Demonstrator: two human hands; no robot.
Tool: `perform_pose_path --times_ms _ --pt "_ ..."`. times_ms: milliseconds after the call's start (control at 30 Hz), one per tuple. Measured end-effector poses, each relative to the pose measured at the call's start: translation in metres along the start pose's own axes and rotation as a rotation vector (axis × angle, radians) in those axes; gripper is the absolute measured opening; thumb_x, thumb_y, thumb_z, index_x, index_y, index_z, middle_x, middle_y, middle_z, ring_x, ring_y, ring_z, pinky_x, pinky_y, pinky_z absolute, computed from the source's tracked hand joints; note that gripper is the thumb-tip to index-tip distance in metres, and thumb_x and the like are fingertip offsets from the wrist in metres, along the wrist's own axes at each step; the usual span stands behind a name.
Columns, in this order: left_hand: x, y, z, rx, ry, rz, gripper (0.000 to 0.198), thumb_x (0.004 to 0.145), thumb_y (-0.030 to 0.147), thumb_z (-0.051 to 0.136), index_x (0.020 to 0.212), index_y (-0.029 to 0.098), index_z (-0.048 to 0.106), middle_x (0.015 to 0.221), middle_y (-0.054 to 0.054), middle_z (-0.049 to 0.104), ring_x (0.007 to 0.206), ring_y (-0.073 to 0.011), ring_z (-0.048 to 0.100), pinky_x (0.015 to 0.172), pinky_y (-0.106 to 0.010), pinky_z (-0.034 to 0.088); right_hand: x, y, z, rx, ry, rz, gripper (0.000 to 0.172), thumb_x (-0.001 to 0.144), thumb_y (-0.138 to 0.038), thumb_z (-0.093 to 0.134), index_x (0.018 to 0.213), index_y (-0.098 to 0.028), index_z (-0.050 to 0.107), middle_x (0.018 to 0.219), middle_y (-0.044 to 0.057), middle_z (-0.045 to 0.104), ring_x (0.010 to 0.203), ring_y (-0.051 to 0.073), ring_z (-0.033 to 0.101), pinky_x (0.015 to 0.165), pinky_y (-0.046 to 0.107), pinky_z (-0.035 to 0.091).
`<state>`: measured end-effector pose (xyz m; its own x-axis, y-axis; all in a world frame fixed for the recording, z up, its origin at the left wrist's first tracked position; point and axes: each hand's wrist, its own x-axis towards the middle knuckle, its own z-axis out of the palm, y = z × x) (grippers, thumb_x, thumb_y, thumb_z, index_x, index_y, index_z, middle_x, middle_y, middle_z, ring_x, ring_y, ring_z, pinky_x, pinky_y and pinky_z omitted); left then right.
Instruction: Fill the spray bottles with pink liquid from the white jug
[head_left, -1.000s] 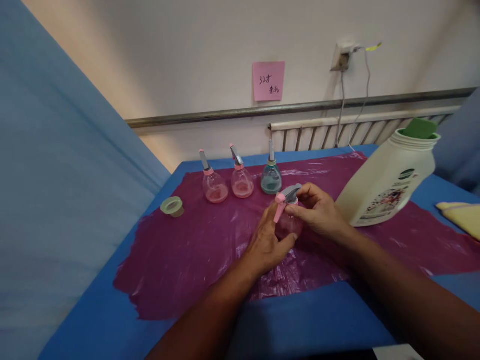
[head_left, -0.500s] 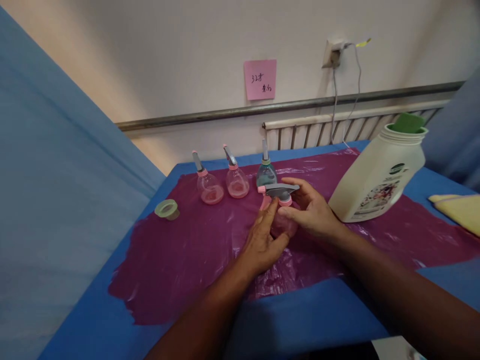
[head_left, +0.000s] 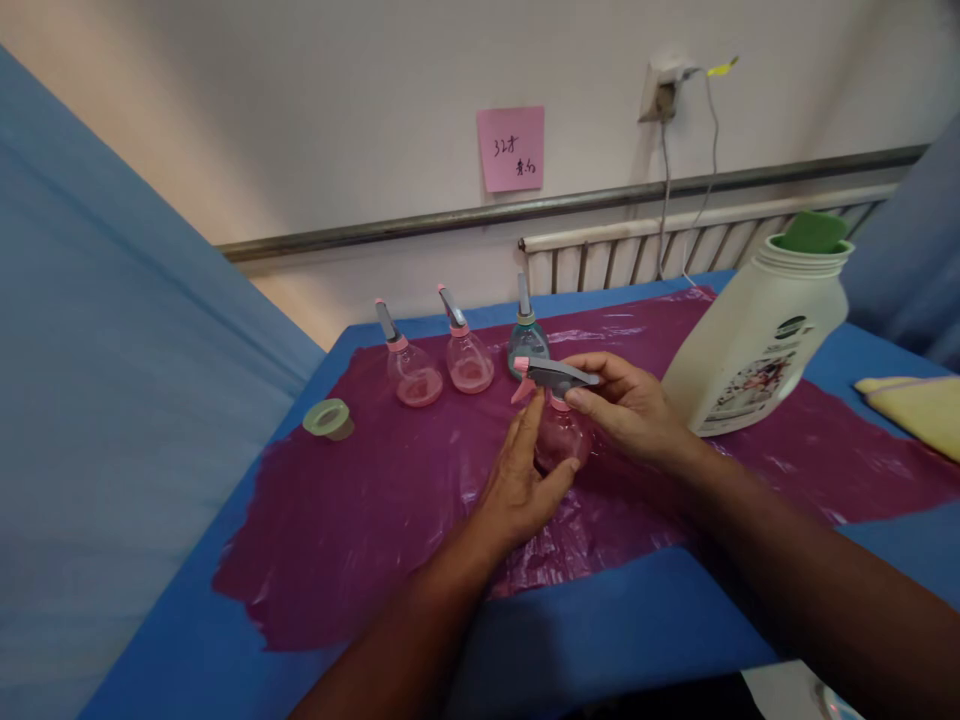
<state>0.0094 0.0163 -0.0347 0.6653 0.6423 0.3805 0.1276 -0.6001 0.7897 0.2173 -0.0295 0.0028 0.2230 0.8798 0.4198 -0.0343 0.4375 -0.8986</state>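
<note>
A clear spray bottle (head_left: 562,440) with pinkish contents stands between my hands on the purple plastic sheet (head_left: 360,510). Its grey and pink spray head (head_left: 553,374) sits at the bottle's neck, the nozzle pointing left. My left hand (head_left: 521,480) is wrapped around the bottle's left and near side. The thumb and fingers of my right hand (head_left: 626,405) grip the spray head from the right. Behind it stands a teal spray bottle (head_left: 529,340), partly covered. Two pink spray bottles (head_left: 417,385) (head_left: 470,372) stand further left, holding some pink liquid.
A large cream jug (head_left: 757,340), with a green piece (head_left: 814,232) in its mouth, stands right of my hands. A pale green cap (head_left: 328,418) lies at the left. A yellow cloth (head_left: 911,405) is at the right edge. A blue curtain (head_left: 112,330) hangs on the left.
The spray head has turned slightly in my right hand, and its nozzle end sits a little higher. My left hand still holds the bottle. The whole view has shifted slightly.
</note>
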Motion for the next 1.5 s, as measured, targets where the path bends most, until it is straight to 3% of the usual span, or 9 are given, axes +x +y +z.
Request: perform_pose_path --times_ms 200,433,600,700,800,1000,1200,1367,1500 --pt "0.000 -0.005 0.001 -0.002 -0.020 0.088 0.106 0.106 0.020 0.073 0.188 0.049 0.011 0.192 -0.008 0.034 0.177 -0.0366 0.038 0.142 -0.066 0.039 0.004 0.008 0.009 0.035 0.053 -0.022 0.050 0.086 -0.043 0.104 0.123 -0.030 0.073 0.116 0.004 0.083 0.108 0.021 0.078 0.104 0.041 0.065" --pt "0.000 -0.001 0.001 -0.026 -0.027 0.101 0.100 0.108 0.020 0.070 0.189 0.045 0.015 0.194 -0.009 0.030 0.177 -0.0360 0.038 0.145 -0.065 0.034 0.007 0.017 0.016 0.007 0.096 -0.029 0.068 0.076 -0.049 0.109 0.127 -0.030 0.069 0.113 0.004 0.081 0.106 0.023 0.077 0.103 0.044 0.065" --pt "0.000 0.001 0.000 -0.058 -0.021 0.071 0.101 0.107 0.018 0.070 0.188 0.046 0.017 0.193 -0.007 0.033 0.177 -0.0366 0.038 0.145 -0.067 0.034 0.004 0.012 0.013 0.006 0.071 -0.063 0.059 0.083 -0.044 0.105 0.129 -0.030 0.072 0.124 0.006 0.084 0.116 0.024 0.079 0.112 0.046 0.063" --pt "0.000 0.002 -0.002 -0.068 -0.027 0.019 0.101 0.107 0.021 0.072 0.188 0.045 0.018 0.190 -0.008 0.037 0.178 -0.0406 0.035 0.144 -0.071 0.035 -0.001 0.003 0.007 0.062 -0.008 -0.026 0.062 0.096 -0.045 0.095 0.149 -0.033 0.066 0.141 0.009 0.082 0.132 0.027 0.078 0.121 0.050 0.060" --pt "0.000 0.002 -0.003 -0.064 -0.042 0.003 0.099 0.109 0.026 0.072 0.188 0.045 0.017 0.192 -0.007 0.035 0.179 -0.0419 0.032 0.143 -0.073 0.034 -0.004 -0.003 0.001 0.091 -0.066 0.039 0.066 0.104 -0.047 0.085 0.163 -0.036 0.059 0.141 0.009 0.082 0.134 0.028 0.079 0.122 0.055 0.060" --pt "0.000 0.004 -0.004 -0.067 -0.047 0.006 0.099 0.110 0.028 0.072 0.188 0.046 0.015 0.193 -0.008 0.031 0.178 -0.0397 0.033 0.144 -0.071 0.034 0.001 0.001 -0.009 -0.007 -0.082 0.007 0.068 0.098 -0.037 0.091 0.160 -0.037 0.063 0.132 0.006 0.082 0.129 0.026 0.078 0.119 0.051 0.061" --pt "0.000 0.005 -0.003 -0.073 -0.041 0.022 0.101 0.108 0.023 0.072 0.189 0.045 0.015 0.190 -0.009 0.036 0.174 -0.0382 0.041 0.143 -0.069 0.036 0.003 0.011 -0.003 -0.066 -0.006 -0.086 0.067 0.093 -0.035 0.095 0.153 -0.033 0.066 0.119 0.004 0.078 0.116 0.024 0.075 0.112 0.047 0.062" --pt "0.001 0.007 -0.004 -0.089 -0.044 0.022 0.102 0.107 0.021 0.071 0.188 0.047 0.015 0.191 -0.007 0.035 0.176 -0.0379 0.037 0.144 -0.067 0.036 0.000 0.011 0.006 -0.063 0.021 -0.103 0.071 0.092 -0.037 0.097 0.155 -0.033 0.064 0.124 0.005 0.079 0.121 0.025 0.076 0.119 0.051 0.060" --pt "0.002 0.008 -0.004 -0.086 -0.055 0.044 0.103 0.107 0.019 0.071 0.188 0.048 0.014 0.194 -0.005 0.029 0.179 -0.0377 0.033 0.146 -0.067 0.032 -0.006 0.002 0.006 -0.022 -0.065 -0.029 0.072 0.102 -0.047 0.087 0.167 -0.037 0.057 0.151 0.010 0.077 0.144 0.030 0.072 0.130 0.058 0.054"
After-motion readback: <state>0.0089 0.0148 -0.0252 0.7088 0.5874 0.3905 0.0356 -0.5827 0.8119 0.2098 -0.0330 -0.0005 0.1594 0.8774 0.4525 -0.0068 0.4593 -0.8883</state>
